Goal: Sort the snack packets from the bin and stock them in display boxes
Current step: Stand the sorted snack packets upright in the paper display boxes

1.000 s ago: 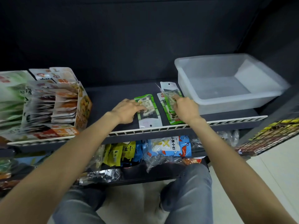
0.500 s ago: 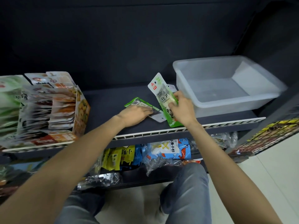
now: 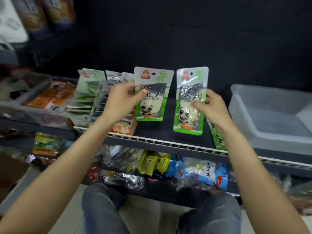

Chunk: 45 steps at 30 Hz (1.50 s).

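Note:
My left hand (image 3: 123, 100) holds one green-and-white panda snack packet (image 3: 152, 97) upright above the dark shelf. My right hand (image 3: 213, 108) holds a second packet of the same kind (image 3: 190, 92) upright beside it, a small gap between the two. A third green packet (image 3: 218, 139) lies flat on the shelf under my right wrist, mostly hidden. To the left stands an orange display box (image 3: 123, 129) packed with upright packets (image 3: 91, 95). The clear plastic bin (image 3: 273, 142) sits at the right with nothing visible inside.
A white wire rail (image 3: 168, 143) runs along the shelf's front edge. The lower shelf holds yellow packs (image 3: 157, 164), a blue bag (image 3: 204, 171) and clear-wrapped snacks. More boxed goods (image 3: 50, 95) stand at the far left. My knees (image 3: 162, 210) are below the shelves.
Both hands have lifted their packets off the shelf and turned them upright, facing me. The view has shifted left, so the display box is nearer the centre.

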{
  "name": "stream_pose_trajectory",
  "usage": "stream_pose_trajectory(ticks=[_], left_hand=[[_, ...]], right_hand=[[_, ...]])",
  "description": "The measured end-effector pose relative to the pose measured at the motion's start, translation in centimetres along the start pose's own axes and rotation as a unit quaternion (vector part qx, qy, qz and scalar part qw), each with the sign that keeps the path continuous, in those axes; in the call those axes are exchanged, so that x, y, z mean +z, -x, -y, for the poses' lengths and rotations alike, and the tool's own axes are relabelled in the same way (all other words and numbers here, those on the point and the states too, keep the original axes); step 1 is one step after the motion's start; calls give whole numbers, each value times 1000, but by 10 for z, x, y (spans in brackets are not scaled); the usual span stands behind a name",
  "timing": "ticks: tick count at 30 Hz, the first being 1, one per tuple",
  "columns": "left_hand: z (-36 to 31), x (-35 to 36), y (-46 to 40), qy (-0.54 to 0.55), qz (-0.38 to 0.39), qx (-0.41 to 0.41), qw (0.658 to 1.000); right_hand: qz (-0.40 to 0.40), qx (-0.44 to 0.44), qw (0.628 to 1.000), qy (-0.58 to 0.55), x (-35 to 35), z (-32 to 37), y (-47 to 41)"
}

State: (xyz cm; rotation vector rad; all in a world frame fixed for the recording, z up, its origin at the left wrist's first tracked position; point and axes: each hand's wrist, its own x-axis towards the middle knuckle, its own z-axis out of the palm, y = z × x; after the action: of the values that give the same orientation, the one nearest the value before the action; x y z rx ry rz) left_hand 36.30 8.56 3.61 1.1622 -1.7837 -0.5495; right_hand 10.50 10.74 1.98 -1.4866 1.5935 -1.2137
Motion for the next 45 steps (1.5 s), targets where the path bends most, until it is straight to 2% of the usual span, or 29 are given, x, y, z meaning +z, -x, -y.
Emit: stream_pose_trajectory(ticks=[3, 6, 9, 15, 23, 26, 30, 32, 35, 38, 42, 43, 45], left_hand=[[0, -51, 12, 69, -81, 3, 994], [13, -95, 22, 41, -175, 49, 983], [31, -124, 32, 40, -206, 105, 972], [70, -156, 43, 60, -188, 84, 977], [99, -179, 45, -49, -156, 109, 980], [107, -182, 46, -46, -171, 111, 978], [112, -187, 45, -15, -189, 89, 978], [115, -188, 44, -19, -196, 93, 976], [119, -190, 44, -10, -202, 92, 975], [121, -190, 44, 5, -213, 79, 974], [105, -186, 44, 28, -241, 89, 966], [100, -185, 44, 40, -249, 95, 963], [90, -184, 43, 41, -253, 114, 960]], right_hand=[[28, -13, 997, -67, 26, 31, -3], [82, -29, 983, -159, 57, 60, -7], [112, -63, 975, -180, 95, 92, -19], [11, -141, 988, -66, 196, 127, -63], [81, -228, 968, 68, 284, 112, -85], [59, -206, 973, 81, 288, 114, -92], [91, -181, 972, 120, 289, 122, -103], [94, -206, 945, 235, 287, 124, -106], [106, -284, 842, 446, 291, 120, -106], [99, -303, 795, 516, 301, 113, -108], [116, -273, 789, 538, 305, 112, -105], [124, -268, 798, 526, 302, 111, -106], [134, -247, 857, 432, 287, 112, -105]])
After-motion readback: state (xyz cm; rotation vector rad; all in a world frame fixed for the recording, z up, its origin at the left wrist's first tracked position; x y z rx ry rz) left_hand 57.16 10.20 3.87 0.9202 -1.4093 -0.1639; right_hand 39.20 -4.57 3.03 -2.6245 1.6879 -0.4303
